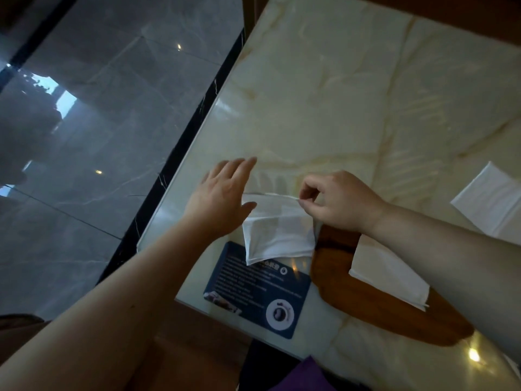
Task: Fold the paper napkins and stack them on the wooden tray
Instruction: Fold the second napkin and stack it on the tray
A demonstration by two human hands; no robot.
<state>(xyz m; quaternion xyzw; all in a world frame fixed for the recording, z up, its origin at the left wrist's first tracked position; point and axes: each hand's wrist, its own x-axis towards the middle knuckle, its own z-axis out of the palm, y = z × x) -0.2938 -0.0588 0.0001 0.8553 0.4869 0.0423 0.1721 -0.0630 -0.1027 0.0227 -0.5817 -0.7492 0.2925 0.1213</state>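
Reaching over a pale marble table [352, 88], a person's left hand [222, 198] hovers flat, fingers loosely spread, beside a white napkin [277, 230] whose top edge the right hand [339, 203] pinches between thumb and forefinger; a folded napkin [390, 273] lies on the wooden tray [366, 309], another sheet [490, 198] far right

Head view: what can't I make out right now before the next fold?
- Wooden tray: the right forearm covers much of it.
- Folded napkin on the tray: layer count hidden by that arm.
- Blue card: print blurred and too small.
- Napkin far right: cut off by the frame edge.
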